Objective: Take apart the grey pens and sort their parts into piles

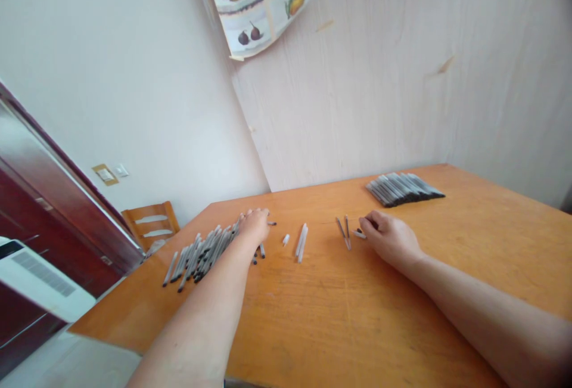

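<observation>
Just left of the left hand [254,224], the nearer one, pens [209,257] slant near-left to far-right; its grip can't be told, the right hand [388,238] curls, hold unclear.

Left hand [254,224] over loose pens [193,260]; right hand [388,236] curled near thin dark rods [347,228]; pale tubes [301,243] between hands; pen row [404,189] beyond right hand

Wooden table [313,316] bears pens [404,189], pale tubes [302,244], apparently refills [347,229].
</observation>
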Motion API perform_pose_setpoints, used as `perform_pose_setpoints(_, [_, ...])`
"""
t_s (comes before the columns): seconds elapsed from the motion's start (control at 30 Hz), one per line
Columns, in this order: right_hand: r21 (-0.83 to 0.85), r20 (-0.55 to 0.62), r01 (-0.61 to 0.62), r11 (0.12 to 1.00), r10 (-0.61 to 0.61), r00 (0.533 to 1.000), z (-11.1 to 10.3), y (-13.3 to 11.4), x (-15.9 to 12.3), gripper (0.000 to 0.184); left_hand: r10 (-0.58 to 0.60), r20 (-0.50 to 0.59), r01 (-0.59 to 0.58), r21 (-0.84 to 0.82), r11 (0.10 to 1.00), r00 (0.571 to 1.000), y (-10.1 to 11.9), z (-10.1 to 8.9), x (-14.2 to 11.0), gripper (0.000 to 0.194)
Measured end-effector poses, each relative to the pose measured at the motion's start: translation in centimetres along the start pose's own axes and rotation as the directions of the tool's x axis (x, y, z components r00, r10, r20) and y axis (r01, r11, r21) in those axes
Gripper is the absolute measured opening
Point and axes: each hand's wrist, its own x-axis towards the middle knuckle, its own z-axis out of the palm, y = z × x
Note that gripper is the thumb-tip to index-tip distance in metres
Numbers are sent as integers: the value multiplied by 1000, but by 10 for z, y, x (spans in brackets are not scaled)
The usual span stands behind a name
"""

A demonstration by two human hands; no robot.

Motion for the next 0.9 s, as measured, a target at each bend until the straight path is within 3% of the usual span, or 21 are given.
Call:
perform_pose_setpoints(0.27, [18, 2, -3, 1000, 3, 1000, 2, 0, 0, 35, 141, 82, -145, 45, 988, 987, 0, 9, 14, 30])
perform_pose_setpoints(0.63, [50, 6, 11, 999, -11, 1000, 5, 1, 1, 34, 190, 173, -222, 191, 956, 966, -6, 24, 25, 37])
perform_pose_setpoints(0.9, [61, 1, 11, 998, -11, 1000, 5, 0, 1, 33, 338, 125, -356, 176, 918, 933, 0, 28, 27, 28])
